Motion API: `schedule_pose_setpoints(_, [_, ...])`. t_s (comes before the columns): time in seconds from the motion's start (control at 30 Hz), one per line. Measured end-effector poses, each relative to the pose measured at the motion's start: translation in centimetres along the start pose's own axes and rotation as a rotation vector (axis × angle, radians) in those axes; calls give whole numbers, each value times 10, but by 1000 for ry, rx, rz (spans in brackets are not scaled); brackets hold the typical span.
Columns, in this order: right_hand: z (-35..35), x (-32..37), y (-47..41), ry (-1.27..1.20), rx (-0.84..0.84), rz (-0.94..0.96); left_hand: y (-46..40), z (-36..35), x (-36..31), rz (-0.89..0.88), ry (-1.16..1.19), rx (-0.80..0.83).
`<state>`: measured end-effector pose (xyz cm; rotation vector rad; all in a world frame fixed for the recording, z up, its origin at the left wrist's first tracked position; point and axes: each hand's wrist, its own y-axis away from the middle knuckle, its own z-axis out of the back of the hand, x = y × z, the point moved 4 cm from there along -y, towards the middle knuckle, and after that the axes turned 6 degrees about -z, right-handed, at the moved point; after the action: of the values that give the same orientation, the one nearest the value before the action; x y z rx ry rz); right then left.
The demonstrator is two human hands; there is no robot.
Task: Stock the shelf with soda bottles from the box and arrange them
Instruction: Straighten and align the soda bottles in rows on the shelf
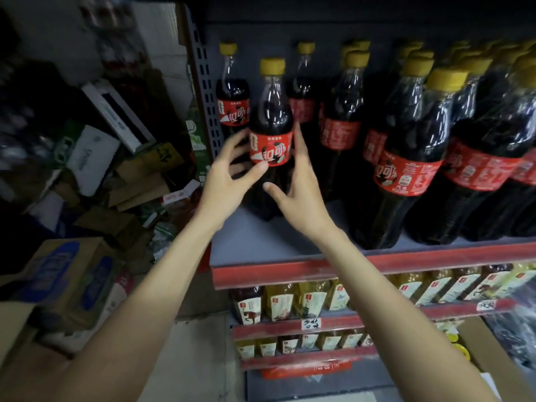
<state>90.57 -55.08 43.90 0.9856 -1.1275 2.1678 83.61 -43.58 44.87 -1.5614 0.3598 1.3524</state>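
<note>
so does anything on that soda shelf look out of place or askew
The front soda bottle between the left hand and right hand stands alone ahead of the back row; otherwise nothing looks spilled or damaged.

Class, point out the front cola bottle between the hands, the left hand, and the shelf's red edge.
front cola bottle [270,147], head view, red label.
left hand [224,181], head view, back of hand.
shelf's red edge [406,261], head view, front strip.

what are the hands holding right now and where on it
Both hands frame the front cola bottle at its red label: left hand thumb touches the label; right hand fingers lie straight alongside. No closed grip.
</note>
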Motion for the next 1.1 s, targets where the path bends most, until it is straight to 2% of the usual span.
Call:
schedule_pose_setpoints(0.23, [-43, -5, -46, -106, 79, -31, -31, 32, 25, 69, -60, -136])
schedule_pose_setpoints(0.37, [-54, -7, -61, -104, 90, -109, -43, 38, 30, 64, -102, -144])
schedule_pose_setpoints(0.9, [-61, 1, -65, -24, 133, -166, -50, 40, 37, 106, -190, -111])
schedule_pose_setpoints(0.97, [-51, 8, -55, -34, 116, -162, -38, 39, 25, 82, -194, -233])
schedule_pose_setpoints(1.03, [-33, 17, -34, -47, 32, -74, -17, 35, 7, -12, -175, -435])
schedule_pose_setpoints(1.1, [-8, 23, -1, -73, -69, 44, 6, 16, -12, -94, -31, -492])
